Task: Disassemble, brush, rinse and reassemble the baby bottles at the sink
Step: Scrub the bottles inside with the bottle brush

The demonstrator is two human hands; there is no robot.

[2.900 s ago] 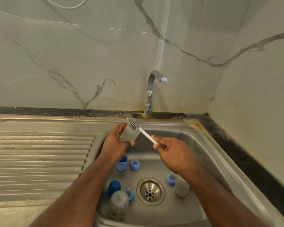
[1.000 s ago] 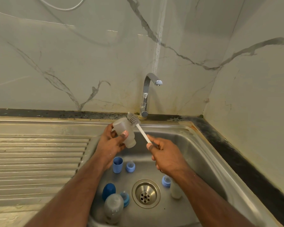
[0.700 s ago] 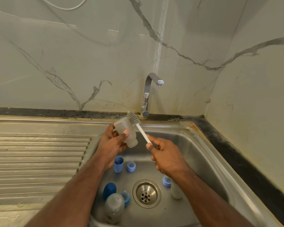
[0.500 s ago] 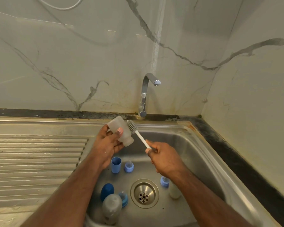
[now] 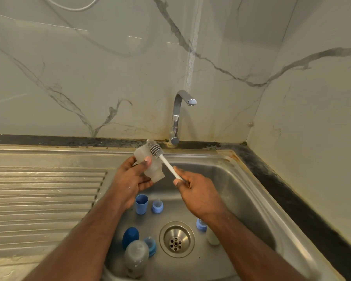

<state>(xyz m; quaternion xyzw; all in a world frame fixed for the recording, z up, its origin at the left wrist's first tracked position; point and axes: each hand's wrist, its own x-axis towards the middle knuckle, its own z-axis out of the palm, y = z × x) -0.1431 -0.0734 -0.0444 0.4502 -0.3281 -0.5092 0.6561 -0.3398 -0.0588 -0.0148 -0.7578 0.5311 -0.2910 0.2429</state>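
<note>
— Marble-veined wall (image 5: pixel 109 57) behind, steel sink (image 5: pixel 251 199) with ribbed drainboard (image 5: pixel 45 199) to the left, chrome tap (image 5: pixel 177 116) at the back. Dry?

— Can't tell.

— And the grips?

— Left hand (image 5: pixel 133 179) wrapped round a frosted bottle (image 5: pixel 152 167), tilted above the basin. Right hand (image 5: pixel 199 191) pinching the white brush (image 5: pixel 164 161) handle, grey bristles against the bottle's upper end.

— Down in the basin?

— Second bottle (image 5: pixel 136 258) lying near the drain (image 5: pixel 176 239), third bottle (image 5: pixel 212 237) under the right wrist, dark blue cap (image 5: pixel 130 237), light blue cup (image 5: pixel 141 204), blue nipple rings (image 5: pixel 157 206).
</note>
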